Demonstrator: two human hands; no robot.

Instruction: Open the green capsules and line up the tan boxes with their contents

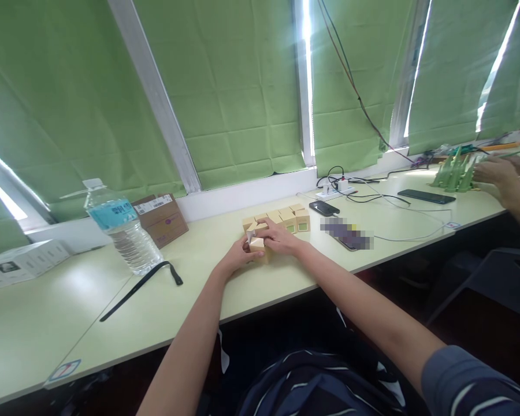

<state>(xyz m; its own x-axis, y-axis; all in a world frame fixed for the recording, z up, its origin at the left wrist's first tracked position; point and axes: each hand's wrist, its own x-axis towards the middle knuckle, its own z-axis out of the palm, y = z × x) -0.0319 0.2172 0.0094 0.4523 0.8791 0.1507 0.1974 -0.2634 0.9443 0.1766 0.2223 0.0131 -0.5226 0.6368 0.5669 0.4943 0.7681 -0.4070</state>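
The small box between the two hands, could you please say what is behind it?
Behind the small box stand more tan boxes; the right hand partly covers them, so their full number cannot be told.

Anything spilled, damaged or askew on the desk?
No spill or damage stands out. The clear plastic bottle with a blue label looks tilted, but the grey window frame beyond leans likewise, suggesting lens distortion. A flat black strap lies loose by the bottle's base, attached to nothing visible.
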